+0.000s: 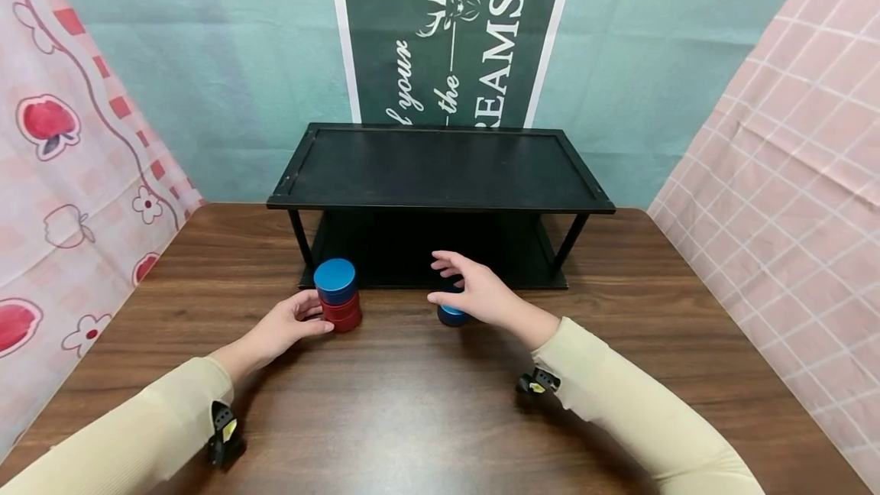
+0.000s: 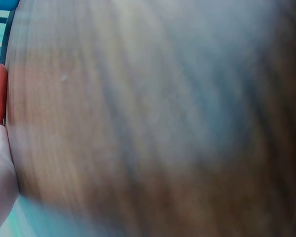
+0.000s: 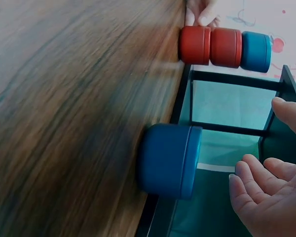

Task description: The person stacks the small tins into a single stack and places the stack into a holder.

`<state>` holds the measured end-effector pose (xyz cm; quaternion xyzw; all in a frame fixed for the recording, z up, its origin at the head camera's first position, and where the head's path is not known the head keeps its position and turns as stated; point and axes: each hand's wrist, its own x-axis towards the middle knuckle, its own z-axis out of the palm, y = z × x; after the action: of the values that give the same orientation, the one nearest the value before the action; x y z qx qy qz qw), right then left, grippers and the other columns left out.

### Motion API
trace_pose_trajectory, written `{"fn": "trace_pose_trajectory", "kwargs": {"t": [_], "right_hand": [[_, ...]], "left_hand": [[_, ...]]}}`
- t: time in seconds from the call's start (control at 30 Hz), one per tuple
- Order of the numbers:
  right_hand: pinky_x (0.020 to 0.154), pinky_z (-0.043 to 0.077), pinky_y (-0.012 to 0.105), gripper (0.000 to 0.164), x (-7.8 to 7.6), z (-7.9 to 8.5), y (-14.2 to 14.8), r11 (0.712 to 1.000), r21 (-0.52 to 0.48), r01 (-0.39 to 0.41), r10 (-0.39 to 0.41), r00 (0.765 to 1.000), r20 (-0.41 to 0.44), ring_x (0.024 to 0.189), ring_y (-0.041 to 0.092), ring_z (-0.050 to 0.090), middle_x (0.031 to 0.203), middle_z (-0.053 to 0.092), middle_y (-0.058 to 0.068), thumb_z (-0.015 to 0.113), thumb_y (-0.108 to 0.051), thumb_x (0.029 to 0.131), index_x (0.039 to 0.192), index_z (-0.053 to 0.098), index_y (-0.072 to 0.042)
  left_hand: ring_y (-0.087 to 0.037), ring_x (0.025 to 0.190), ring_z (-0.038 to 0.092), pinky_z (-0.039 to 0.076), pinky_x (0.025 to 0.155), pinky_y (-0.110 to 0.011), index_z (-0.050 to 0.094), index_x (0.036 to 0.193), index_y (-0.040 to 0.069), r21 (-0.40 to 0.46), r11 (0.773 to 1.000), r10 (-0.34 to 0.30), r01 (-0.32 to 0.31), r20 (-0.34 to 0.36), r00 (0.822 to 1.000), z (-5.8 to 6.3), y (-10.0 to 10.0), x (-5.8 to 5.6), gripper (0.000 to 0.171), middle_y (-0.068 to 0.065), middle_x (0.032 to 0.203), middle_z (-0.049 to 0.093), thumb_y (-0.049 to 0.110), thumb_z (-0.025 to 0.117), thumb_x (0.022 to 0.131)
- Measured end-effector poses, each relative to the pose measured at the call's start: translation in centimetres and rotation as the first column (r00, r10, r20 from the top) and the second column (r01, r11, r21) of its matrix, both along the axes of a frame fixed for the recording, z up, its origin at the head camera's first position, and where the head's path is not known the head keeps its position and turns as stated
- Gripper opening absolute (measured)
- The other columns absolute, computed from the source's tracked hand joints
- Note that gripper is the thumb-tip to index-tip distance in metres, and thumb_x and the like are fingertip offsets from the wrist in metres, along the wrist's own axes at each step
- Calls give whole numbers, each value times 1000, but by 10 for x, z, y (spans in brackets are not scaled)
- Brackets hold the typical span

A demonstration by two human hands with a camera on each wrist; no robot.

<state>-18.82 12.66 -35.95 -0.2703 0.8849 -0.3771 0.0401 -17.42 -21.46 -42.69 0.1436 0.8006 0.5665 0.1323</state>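
Note:
Two red round tins (image 3: 225,48) and a blue tin (image 1: 334,281) on top form an upright stack left of centre on the table. My left hand (image 1: 285,327) is at the stack's left side, its thumb and fingertips against the lower red tin (image 3: 194,45) without wrapping round it. A single blue tin (image 3: 165,160) stands on the table to the right, in front of the rack. Over it hovers my right hand (image 1: 484,292), fingers loosely bent and apart from the thumb, holding nothing. In the head view that hand partly hides the tin.
Behind the tins stands a black two-level rack (image 1: 440,166), its lower shelf near the table. The wooden table (image 1: 412,418) stretches in front. Patterned cloths hang at the left (image 1: 62,174), right (image 1: 777,136) and back (image 1: 261,59).

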Motion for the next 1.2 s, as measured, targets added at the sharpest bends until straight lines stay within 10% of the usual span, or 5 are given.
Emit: {"fn": "trace_pose_trajectory", "kwargs": {"t": [1.2], "right_hand": [[88,47,40,70,2,-38,35,998,64,8,-17,990,142,115,31,51,131,49,20,72,-21,83,138,36,3]], "left_hand": [[-37,122,43,35,101,-46,41,131,-7,0,1000,5,-5,7,1000,-2,-1,0,56,-24,130,49,13,68,86]]}}
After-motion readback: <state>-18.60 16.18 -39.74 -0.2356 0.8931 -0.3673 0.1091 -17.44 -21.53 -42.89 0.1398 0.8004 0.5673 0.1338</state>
